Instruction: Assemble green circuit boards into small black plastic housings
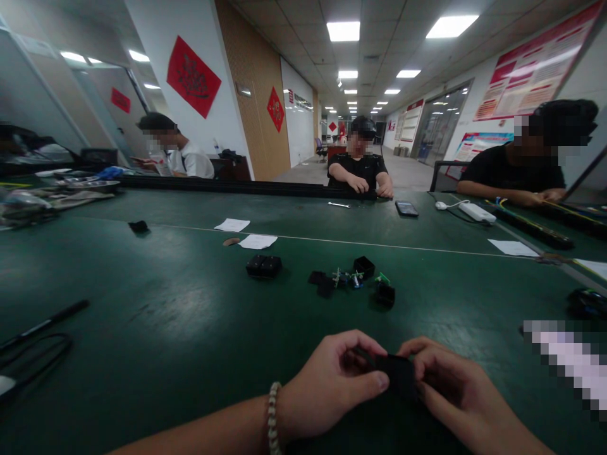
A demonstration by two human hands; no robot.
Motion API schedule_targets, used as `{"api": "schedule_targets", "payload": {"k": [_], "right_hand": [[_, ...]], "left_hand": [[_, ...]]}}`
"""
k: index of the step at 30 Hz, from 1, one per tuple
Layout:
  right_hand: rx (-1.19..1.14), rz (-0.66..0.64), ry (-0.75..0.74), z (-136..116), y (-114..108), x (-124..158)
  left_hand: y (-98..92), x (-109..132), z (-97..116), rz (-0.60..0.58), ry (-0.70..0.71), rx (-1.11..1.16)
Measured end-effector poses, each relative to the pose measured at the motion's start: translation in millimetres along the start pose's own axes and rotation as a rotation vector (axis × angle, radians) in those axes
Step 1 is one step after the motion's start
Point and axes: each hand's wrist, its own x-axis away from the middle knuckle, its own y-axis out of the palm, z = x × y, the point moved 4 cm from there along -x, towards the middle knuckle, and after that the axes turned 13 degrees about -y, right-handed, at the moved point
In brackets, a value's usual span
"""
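Observation:
Near the table's front edge, a small black square piece [399, 378] is held between both my hands. From the left, my left hand [334, 379], with a beaded bracelet at the wrist, pinches it between thumb and fingers. On the opposite side my right hand [453, 382] grips it with bent fingers. Whether the piece is hollow cannot be made out. Farther off lie an open black box [363, 266], another small black box [385, 295], small green circuit boards [356, 279] and flat black plates [324, 285].
A closed black case pair [263, 266] sits left of the loose parts on the green table [190, 303]. Paper sheets [257, 241], a wrench [339, 205], a phone [406, 209] and a white power strip [477, 212] lie beyond. A black cable tool [45, 325] is at left. Three people sit around.

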Motion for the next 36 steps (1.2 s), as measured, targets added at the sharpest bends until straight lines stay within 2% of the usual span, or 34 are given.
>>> {"api": "schedule_targets", "payload": {"k": [8,19,36], "right_hand": [[0.020,0.014,0.025,-4.1,-0.1,-1.5],[0.034,-0.038,0.026,11.7,-0.8,1.7],[0.008,-0.007,0.050,-0.2,1.7,-1.1]], "left_hand": [[1.5,-0.5,-1.4,0.011,0.001,-0.002],[3.1,-1.9,-6.7,0.021,-0.011,0.033],[2.9,3.2,-0.2,0.004,-0.016,-0.002]]}}
